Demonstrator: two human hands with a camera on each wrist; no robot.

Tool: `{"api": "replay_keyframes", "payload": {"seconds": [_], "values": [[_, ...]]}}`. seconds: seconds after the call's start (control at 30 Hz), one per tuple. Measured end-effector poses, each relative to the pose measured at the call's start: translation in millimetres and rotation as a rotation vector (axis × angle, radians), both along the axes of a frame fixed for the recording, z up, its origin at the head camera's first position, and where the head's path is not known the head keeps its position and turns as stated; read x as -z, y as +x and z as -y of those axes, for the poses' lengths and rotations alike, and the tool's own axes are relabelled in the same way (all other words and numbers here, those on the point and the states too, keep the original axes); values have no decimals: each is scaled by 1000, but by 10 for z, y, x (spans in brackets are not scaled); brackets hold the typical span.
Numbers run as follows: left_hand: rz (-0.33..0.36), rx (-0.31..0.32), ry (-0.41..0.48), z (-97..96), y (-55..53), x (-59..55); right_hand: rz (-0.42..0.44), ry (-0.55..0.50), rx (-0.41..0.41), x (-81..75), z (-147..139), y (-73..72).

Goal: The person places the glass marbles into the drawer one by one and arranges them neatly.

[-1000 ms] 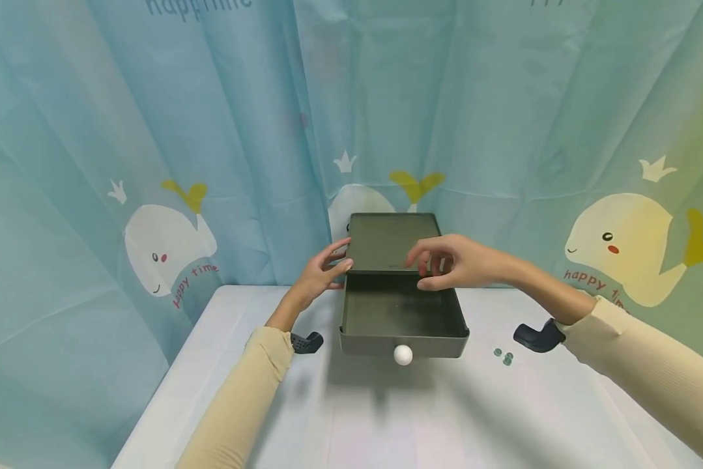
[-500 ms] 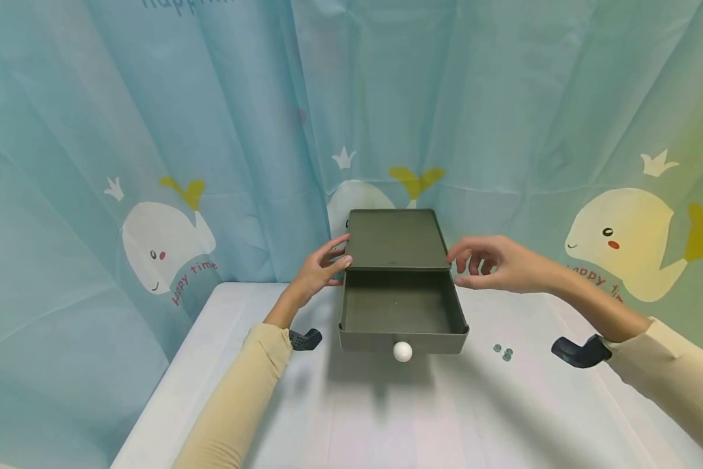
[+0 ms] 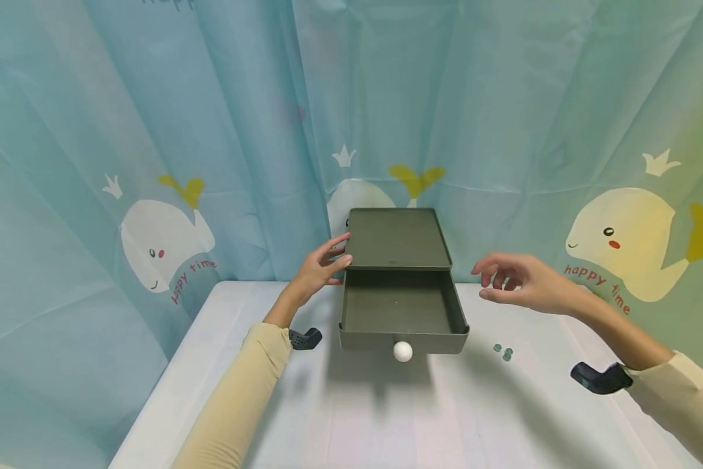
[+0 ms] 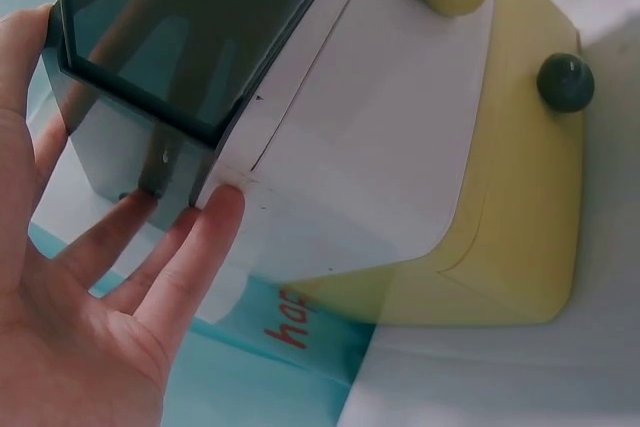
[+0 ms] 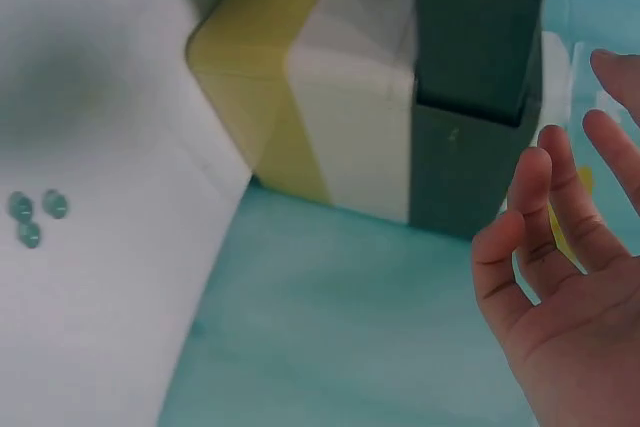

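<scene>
A stacked drawer unit stands before me, its dark green top section at the back. The green drawer is pulled out toward me; a white round knob is on its front. My left hand touches the unit's left side with extended, spread fingers. To the right of the unit, apart from it, my right hand hangs in the air, fingers loosely bent and holding nothing. In the left wrist view, a white drawer and a yellow drawer lie below the green section.
Three small green discs lie on the white table to the right of the unit. A blue-green curtain with whale prints hangs behind the table. The yellow drawer bears a dark green knob.
My right hand has moved from over the green drawer unit rightward, past its right edge, and away from it. The left hand stays at the unit's left side. The drawer remains pulled out.
</scene>
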State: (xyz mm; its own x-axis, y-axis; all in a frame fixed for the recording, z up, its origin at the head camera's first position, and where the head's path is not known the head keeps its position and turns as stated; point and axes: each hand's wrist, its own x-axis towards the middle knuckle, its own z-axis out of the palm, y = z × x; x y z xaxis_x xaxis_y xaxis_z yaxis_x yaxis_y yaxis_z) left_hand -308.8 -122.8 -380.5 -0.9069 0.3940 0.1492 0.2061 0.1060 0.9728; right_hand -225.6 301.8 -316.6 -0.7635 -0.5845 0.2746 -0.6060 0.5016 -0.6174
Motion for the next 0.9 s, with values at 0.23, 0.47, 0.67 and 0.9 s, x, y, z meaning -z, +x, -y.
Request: {"api": "replay_keyframes", "payload": {"seconds": [0.23, 0.47, 0.67, 0.9], "values": [[9, 1, 5, 0, -3, 0, 34, -25, 24, 273, -205, 34], [7, -4, 9, 3, -1, -1, 61, -19, 84, 468, -363, 90], [4, -5, 7, 3, -5, 0, 50, 3, 149, 602, -453, 143], [5, -5, 9, -3, 12, -7, 81, -25, 148, 791, -545, 164]]}}
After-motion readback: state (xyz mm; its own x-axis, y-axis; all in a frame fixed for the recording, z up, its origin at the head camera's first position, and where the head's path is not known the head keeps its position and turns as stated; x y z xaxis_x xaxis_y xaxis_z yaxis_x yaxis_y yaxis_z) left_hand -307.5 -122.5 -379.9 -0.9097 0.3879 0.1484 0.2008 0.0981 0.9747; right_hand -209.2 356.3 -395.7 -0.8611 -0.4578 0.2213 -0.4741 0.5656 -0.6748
